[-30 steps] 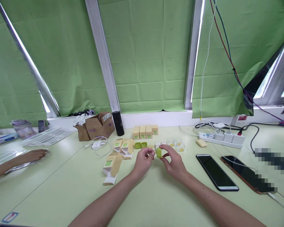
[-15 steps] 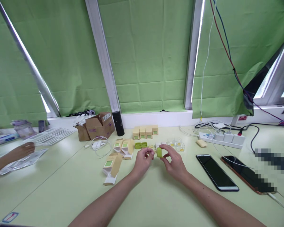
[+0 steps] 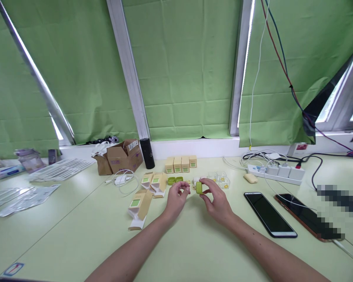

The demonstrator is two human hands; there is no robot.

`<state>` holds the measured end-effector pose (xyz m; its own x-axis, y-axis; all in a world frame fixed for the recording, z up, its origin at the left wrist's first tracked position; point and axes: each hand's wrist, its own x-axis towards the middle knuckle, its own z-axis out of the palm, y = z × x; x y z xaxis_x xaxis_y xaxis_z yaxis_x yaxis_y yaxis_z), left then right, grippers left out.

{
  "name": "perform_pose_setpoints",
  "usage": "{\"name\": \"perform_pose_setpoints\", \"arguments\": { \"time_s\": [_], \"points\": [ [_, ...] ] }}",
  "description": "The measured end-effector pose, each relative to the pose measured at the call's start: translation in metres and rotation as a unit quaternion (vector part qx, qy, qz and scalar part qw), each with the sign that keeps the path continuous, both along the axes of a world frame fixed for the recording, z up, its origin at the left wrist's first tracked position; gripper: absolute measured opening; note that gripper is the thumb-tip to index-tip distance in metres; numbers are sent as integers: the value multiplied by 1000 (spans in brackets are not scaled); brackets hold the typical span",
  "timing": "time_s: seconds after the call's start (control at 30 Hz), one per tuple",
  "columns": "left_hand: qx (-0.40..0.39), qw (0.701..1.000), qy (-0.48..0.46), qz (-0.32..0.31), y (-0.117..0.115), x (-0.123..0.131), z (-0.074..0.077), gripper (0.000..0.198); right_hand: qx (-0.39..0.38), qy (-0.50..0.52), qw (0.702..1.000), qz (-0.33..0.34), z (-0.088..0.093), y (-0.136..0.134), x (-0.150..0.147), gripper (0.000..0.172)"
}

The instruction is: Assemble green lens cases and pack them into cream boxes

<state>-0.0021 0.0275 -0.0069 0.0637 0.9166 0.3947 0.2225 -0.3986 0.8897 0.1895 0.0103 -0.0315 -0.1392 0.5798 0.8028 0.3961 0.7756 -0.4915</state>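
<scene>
My right hand (image 3: pixel 219 203) pinches a small green square case (image 3: pixel 199 188) between thumb and fingertips, held up over the table. Just left of it, my left hand (image 3: pixel 175 200) has its thumb and fingers drawn together; whatever they may hold is too small to make out. The two hands are a little apart. Behind my left hand sits an open green case (image 3: pixel 171 180), with small yellowish pieces beside it. Clear plastic cups (image 3: pixel 222 180) with yellow bits inside stand behind my right hand. Opened cardboard boxes (image 3: pixel 140 203) with green labels lie to the left.
Several closed small boxes (image 3: pixel 177 164) stand in a row at the back. A black bottle (image 3: pixel 147 153) and a brown carton (image 3: pixel 125 156) are at back left. On the right lie a phone (image 3: pixel 270 214), a second phone (image 3: pixel 308 217) and a power strip (image 3: pixel 275 174) with cables.
My left hand has drawn slightly left, away from the green case. My right hand and the case have barely shifted. Another person's hand at the far left has gone out of view.
</scene>
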Motion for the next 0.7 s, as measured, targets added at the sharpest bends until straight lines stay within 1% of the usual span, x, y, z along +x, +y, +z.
{"name": "perform_pose_setpoints", "arguments": {
  "time_s": [0.1, 0.2, 0.3, 0.37, 0.43, 0.57, 0.63, 0.7],
  "points": [
    [72, 995, 56, 31, -5, -3, 3, 20, -7, -10, 1000, -1, 3, -2, 0, 53],
    [139, 984, 110, 13, -13, -4, 8, 33, 1, -29, 1000, -6, 5, -4, 0, 56],
    [183, 971, 155, -11, -18, -3, 11, 48, 22, -62, 998, -17, 4, -4, 0, 61],
    [197, 964, 176, -23, -18, -3, 10, 54, 35, -84, 996, -21, 3, -3, 1, 63],
    [200, 961, 187, -31, -17, -3, 8, 52, 49, -98, 994, -17, 2, -3, 1, 61],
    [201, 961, 188, -34, -15, -2, 7, 43, 74, -98, 992, -8, 5, -4, 2, 47],
    [203, 961, 185, -35, -15, -2, 8, 42, 86, -106, 990, -13, 7, -5, 3, 40],
    [204, 961, 181, -34, -16, -2, 8, 42, 99, -123, 987, -16, 9, -5, 4, 36]
  ]
}}
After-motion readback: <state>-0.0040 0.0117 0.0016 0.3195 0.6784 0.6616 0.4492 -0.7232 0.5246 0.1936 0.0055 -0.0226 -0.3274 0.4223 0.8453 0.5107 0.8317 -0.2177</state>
